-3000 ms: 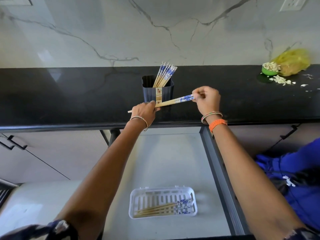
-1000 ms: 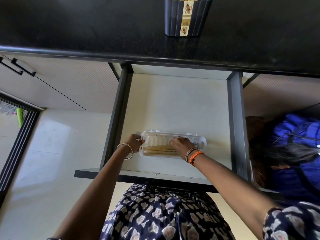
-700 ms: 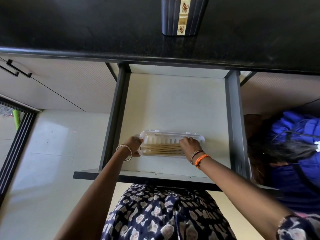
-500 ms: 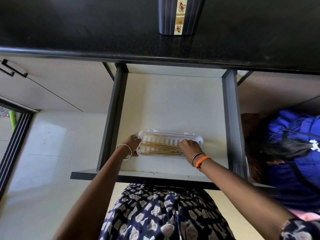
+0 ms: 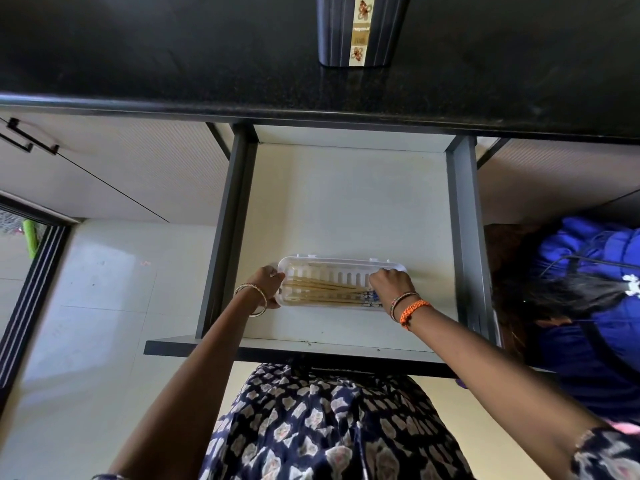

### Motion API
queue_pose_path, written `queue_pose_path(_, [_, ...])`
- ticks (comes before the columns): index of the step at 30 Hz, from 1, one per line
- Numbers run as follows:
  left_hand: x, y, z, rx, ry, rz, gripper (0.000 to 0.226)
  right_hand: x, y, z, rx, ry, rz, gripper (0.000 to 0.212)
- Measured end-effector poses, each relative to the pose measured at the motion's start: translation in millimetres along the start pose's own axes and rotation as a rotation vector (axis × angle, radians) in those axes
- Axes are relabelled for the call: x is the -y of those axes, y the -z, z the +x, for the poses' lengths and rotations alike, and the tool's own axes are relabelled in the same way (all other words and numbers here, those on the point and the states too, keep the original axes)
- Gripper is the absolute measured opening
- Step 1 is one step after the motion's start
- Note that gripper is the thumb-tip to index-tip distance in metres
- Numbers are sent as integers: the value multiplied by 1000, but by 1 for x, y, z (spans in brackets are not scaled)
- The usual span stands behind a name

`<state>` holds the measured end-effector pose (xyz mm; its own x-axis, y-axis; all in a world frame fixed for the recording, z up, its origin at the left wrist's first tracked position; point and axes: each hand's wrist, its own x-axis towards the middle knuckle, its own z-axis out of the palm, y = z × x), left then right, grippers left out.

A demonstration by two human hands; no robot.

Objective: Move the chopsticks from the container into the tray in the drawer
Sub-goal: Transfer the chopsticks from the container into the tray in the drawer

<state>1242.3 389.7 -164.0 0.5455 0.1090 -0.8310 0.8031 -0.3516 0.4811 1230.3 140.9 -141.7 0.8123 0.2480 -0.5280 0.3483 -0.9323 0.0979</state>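
A white slotted tray (image 5: 332, 263) lies in the open drawer (image 5: 346, 202), near its front. Several wooden chopsticks (image 5: 322, 292) with blue patterned ends lie lengthwise inside it. My left hand (image 5: 266, 282) grips the tray's left end. My right hand (image 5: 391, 284) is curled over the tray's right end, with its fingers at the far rim, and hides most of the blue ends. The dark chopstick container (image 5: 360, 29) stands on the black counter (image 5: 173, 64) above the drawer; its top is cut off by the frame.
A person in blue (image 5: 588, 306) crouches just right of the drawer. Cabinet fronts with black handles (image 5: 31, 140) are at the left. Pale floor tiles and a dark door frame (image 5: 31, 282) lie further left. The drawer's dark side rails (image 5: 225, 230) flank the tray.
I carried a pair of chopsticks from the counter down into the tray. Over the last second my right hand slid from the tray's middle to its right end; my left hand stayed at the left end.
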Motion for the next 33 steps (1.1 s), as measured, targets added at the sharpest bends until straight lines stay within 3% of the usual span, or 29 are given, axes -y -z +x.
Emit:
queue_pose_path(12, [1, 3, 3, 21, -10, 74, 30, 8, -5, 4, -53, -32, 50, 41])
queue_pose_path(19, [2, 6, 4, 15, -20, 99, 27, 9, -8, 12, -26, 46, 74, 41])
queue_pose_path(23, [2, 7, 4, 19, -7, 69, 24, 17, -10, 15, -36, 158, 167, 60])
queue_pose_path(29, [1, 7, 7, 10, -32, 73, 7, 36, -10, 16, -41, 191, 66, 45])
queue_pose_path(33, [2, 7, 6, -8, -34, 74, 11, 32, -10, 14, -54, 190, 97, 59])
